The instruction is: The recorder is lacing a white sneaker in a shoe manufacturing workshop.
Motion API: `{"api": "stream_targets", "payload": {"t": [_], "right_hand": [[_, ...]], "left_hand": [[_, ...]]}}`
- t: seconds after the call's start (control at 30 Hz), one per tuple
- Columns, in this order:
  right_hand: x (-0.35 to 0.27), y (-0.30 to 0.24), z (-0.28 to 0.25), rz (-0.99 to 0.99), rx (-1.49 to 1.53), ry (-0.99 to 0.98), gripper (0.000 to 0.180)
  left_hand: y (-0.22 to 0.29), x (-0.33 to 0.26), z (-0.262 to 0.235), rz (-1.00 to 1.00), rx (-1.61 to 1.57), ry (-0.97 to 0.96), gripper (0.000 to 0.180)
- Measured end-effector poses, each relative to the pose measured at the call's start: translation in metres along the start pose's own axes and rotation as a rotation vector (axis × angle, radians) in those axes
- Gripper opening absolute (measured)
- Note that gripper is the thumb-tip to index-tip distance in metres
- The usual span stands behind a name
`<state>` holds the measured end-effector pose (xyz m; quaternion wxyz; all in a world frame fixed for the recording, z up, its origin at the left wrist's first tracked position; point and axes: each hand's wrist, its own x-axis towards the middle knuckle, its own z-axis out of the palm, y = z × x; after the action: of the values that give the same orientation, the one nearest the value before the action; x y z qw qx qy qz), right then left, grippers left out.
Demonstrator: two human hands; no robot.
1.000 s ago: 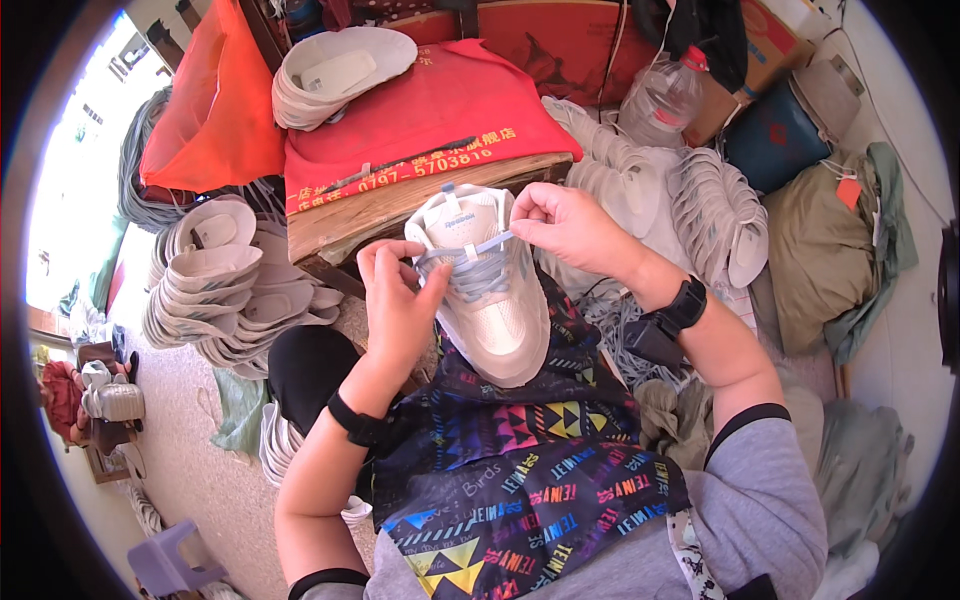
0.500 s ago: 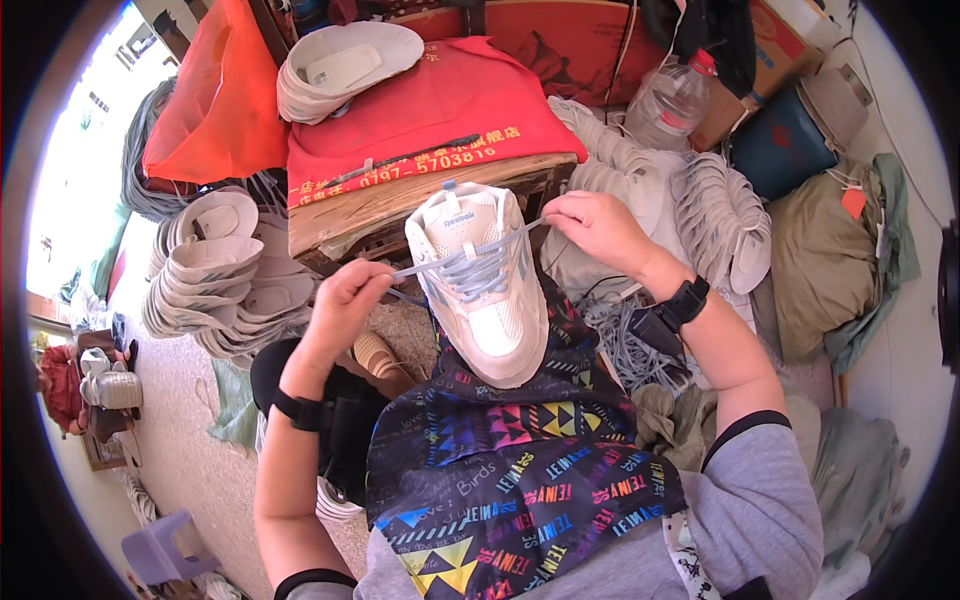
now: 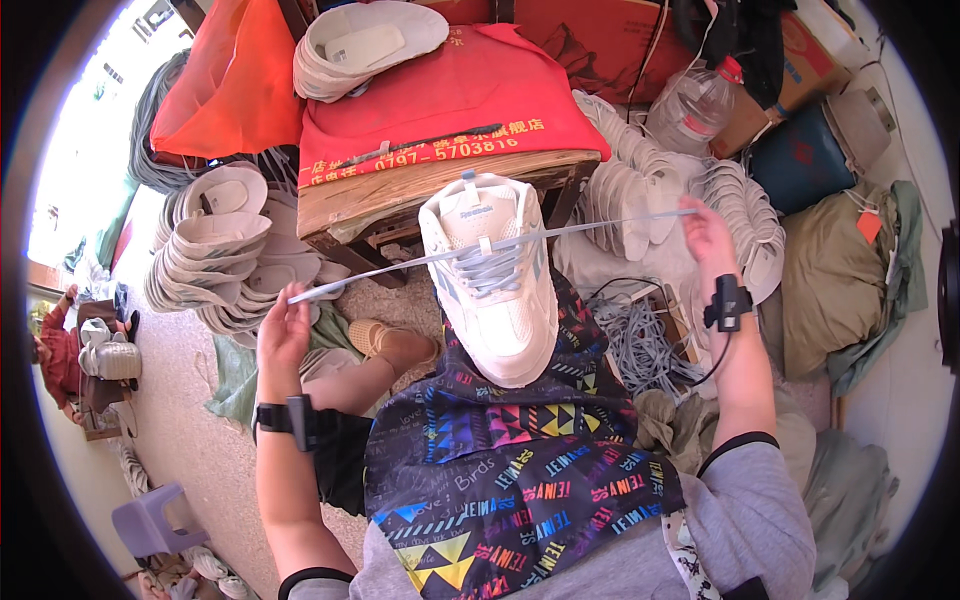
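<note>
A white sneaker rests toe-down toward me on my apron, with its tongue at the far end. Grey-blue lacing crosses its front. Stretched wide across the upper part of the shoe is a flat grey shoelace. My left hand pinches one end of it, out to the left of the shoe. The other end is pinched by my right hand, higher up and far to the right. Both hands are apart from the shoe itself.
A wooden stand under a red cloth stands just beyond the shoe, topped by stacked pale shoe parts. More stacks sit at left. Loose grey laces lie at right, below a plastic bottle.
My hands have moved apart, left hand outward and lower, right hand outward to the right. The lace between them now spans much wider. The shoe stays on the apron.
</note>
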<state>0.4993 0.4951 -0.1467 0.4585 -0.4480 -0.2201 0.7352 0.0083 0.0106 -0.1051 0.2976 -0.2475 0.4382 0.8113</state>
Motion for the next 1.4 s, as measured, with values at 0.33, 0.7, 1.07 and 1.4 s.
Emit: {"api": "stream_targets", "payload": {"t": [0.33,0.7,1.07,1.4], "right_hand": [[-0.075,-0.005,0.061,-0.191,-0.526,-0.051,0.035],[-0.2,0.1,0.181,-0.457,-0.858,-0.802,0.013],[-0.208,0.088,0.184,-0.518,-1.303,-0.718,0.024],[-0.215,0.071,0.216,-0.837,-1.61,-0.915,0.019]], "left_hand": [[0.049,0.019,-0.083,0.488,0.602,0.091,0.04],[-0.082,-0.103,0.075,0.304,0.655,-0.787,0.025],[-0.103,-0.122,0.093,0.33,0.912,-0.733,0.019],[-0.098,-0.126,0.095,0.181,0.966,-0.75,0.02]]}}
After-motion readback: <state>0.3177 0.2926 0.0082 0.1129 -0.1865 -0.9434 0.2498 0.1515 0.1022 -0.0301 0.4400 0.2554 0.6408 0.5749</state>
